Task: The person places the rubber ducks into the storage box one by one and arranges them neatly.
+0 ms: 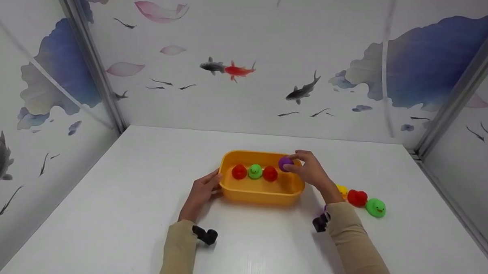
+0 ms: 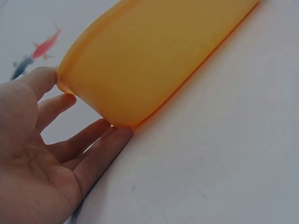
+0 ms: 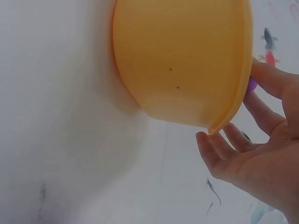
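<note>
Presently, the right hand (image 1: 310, 168) pinches a small purple toy (image 1: 285, 163) between thumb and fingers, at the right end of the orange tub (image 1: 262, 197). This toy looks round from above; which way it points, or its long axis, I cannot tell. The tub lies with its long axis from left to right, its long side towards the person. The left hand (image 1: 201, 188) grasps its left end. Inside, along the same axis, stand one red toy (image 1: 239, 172), a green duck (image 1: 254, 171) facing the person, and another red toy (image 1: 270, 173).

On the counter (image 1: 261, 235), right of the tub, a yellow duck (image 1: 342, 190), a third red toy (image 1: 357, 198) and a second green duck (image 1: 376, 207) make a slanting row. The right forearm partly covers the yellow duck.

The left wrist view shows fingers against the outer wall, under the rim; the right wrist view shows two dark specks (image 3: 170, 69) on the tub and only a purple sliver between the fingers.
</note>
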### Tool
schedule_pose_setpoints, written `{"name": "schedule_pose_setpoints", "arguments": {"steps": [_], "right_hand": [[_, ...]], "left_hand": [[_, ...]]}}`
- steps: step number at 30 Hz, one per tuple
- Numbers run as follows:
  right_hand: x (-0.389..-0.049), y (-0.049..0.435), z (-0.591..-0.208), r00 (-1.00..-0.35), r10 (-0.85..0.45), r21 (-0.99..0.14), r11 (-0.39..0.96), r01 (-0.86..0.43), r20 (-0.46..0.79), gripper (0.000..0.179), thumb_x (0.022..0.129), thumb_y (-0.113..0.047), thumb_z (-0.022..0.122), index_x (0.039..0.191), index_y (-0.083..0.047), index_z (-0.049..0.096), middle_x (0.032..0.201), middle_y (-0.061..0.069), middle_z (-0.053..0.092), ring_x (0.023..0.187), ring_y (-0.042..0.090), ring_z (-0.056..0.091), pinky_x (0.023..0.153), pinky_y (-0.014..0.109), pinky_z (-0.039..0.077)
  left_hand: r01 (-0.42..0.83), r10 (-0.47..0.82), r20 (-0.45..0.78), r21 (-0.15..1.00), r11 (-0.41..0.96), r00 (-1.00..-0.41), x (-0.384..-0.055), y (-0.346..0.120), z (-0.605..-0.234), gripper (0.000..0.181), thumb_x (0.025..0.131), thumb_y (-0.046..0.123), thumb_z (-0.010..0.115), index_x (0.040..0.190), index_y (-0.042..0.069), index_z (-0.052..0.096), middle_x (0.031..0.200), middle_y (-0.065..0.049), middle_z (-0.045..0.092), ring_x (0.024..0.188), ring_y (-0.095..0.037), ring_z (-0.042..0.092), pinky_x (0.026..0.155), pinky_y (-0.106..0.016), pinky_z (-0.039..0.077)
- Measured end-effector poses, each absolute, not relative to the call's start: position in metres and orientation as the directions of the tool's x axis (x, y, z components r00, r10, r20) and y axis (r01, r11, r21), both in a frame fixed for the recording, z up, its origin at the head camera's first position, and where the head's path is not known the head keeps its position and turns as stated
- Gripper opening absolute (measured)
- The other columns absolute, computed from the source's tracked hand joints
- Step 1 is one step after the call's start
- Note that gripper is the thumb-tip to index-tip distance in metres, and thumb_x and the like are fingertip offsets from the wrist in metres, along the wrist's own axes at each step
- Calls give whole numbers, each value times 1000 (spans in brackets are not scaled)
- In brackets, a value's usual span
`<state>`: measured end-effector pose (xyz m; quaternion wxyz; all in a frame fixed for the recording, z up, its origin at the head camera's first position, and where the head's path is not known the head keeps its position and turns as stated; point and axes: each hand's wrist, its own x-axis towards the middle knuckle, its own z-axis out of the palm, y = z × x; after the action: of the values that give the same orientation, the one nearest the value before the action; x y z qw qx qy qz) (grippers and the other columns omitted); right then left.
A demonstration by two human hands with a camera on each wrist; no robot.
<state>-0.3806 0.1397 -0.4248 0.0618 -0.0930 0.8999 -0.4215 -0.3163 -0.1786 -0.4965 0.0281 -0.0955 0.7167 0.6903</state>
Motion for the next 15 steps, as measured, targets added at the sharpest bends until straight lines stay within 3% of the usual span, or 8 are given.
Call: {"name": "schedule_pose_setpoints", "arguments": {"steps": [6,15], "right_hand": [[-384,136,-430,-975,-218,-784,613,-99,-48,36,96,-19,67,128,-2,65,160,22,31,151,44,23,121,53,30],[-388,135,-437,-974,-217,-792,606,-77,-71,37,96,-22,68,128,-3,65,155,23,41,148,44,29,122,54,29]], "left_hand": [[-170,-85,-168,985,24,-982,-316,-180,-497,47,101,38,58,146,26,52,136,-8,65,105,-19,65,93,-30,59],[-151,-87,-150,988,7,-985,-317,-180,-498,50,101,37,59,147,20,52,136,-14,64,101,-17,68,92,-32,60]]}}
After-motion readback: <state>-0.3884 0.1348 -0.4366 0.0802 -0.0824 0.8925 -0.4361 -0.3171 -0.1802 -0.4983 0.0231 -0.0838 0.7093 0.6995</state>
